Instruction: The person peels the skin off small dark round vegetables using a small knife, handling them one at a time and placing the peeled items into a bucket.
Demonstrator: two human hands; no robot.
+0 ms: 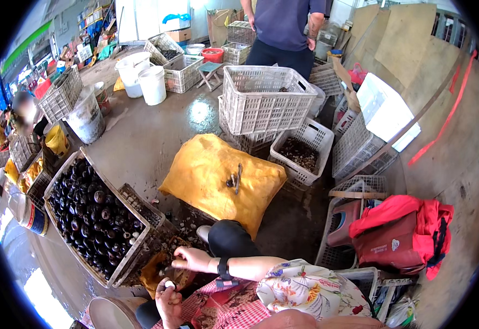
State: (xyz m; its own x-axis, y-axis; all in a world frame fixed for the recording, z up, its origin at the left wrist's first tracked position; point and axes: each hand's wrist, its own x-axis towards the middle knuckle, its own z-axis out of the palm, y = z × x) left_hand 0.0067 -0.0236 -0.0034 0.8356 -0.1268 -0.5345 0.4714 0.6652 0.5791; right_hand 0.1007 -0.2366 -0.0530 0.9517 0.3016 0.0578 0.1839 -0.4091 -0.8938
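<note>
My left hand (pixel 169 303) holds a small white peeled piece, probably a water chestnut (pixel 169 284), between thumb and fingertips. Just above it is my right hand (pixel 192 259), with a dark band on the wrist and its fingers bent. A small blurred greyish object (pixel 164 271) shows below those fingers; whether they grip it I cannot tell. Under both hands lies an orange-yellow bag (pixel 151 269) with dark scraps. To the left, a plastic crate (pixel 136 243) is heaped with dark, unpeeled water chestnuts (pixel 95 209), and a few pale ones (pixel 134 236) lie at its near corner.
A pale bucket (pixel 114 314) stands by my left knee. Ahead, a full yellow woven sack (pixel 219 177) carries small tools (pixel 237 179). Stacked crates (pixel 268 105) and a crate of brown scraps (pixel 299 154) stand beyond. A person (pixel 284 28) stands behind them. Right: a red jacket (pixel 404 209).
</note>
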